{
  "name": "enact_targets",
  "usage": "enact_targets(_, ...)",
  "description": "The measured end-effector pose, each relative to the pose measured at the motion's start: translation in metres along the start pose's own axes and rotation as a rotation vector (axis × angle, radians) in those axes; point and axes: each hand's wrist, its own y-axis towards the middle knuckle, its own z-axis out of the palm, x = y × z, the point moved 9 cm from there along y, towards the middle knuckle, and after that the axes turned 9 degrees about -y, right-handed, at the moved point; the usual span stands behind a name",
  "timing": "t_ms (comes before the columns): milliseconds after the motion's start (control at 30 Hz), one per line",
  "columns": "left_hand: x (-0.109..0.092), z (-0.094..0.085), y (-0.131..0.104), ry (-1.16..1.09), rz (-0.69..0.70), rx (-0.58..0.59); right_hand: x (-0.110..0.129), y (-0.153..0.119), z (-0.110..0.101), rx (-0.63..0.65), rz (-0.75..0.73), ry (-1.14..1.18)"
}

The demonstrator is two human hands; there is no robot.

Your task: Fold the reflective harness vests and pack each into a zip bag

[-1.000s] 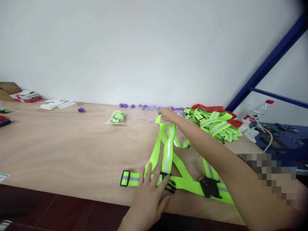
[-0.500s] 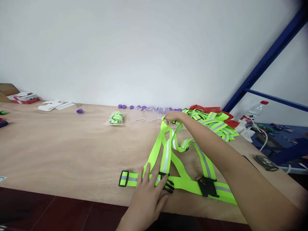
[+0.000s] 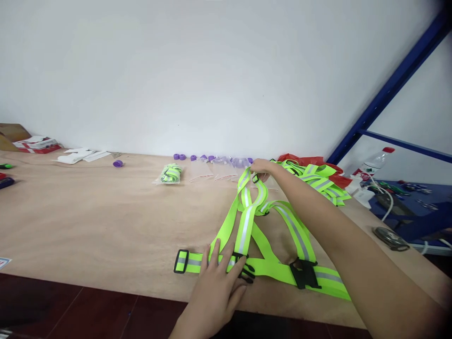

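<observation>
A neon-yellow reflective harness with silver stripes is spread over the near right part of the wooden table. My left hand lies with fingers spread, pressing the waist strap beside a black prong buckle. Farther back, my right hand is closed on the upper end of the shoulder straps and holds them raised. A small black slider shows just under its fingers. Another black buckle sits on the waist strap to the right; a black slider ends it at the left.
More reflective straps lie heaped at the back right by a red bag. A bagged strap bundle, clear bags and purple rolls line the back. A bottle and a dark oval object are at right.
My right hand has shifted right, pulling the shoulder straps along, so their loops are spread wider and a slider now shows. My left hand stays put on the waist strap.
</observation>
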Motion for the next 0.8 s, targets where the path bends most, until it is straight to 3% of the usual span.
enact_targets(133,0.001,0.002,0.001,-0.004,-0.005,0.01,-0.009,-0.006,0.009,0.082,-0.006,0.18)
enact_targets(333,0.0,-0.001,0.001,-0.001,-0.005,-0.007,-0.015,-0.005,0.02,0.077,-0.044,0.301)
enact_targets(600,-0.002,-0.005,-0.001,-0.005,0.01,-0.043,-0.015,-0.012,0.038,0.156,-0.078,0.192)
enact_targets(800,-0.004,-0.007,-0.003,-0.005,0.035,-0.071,-0.014,-0.012,0.053,0.075,-0.049,0.018)
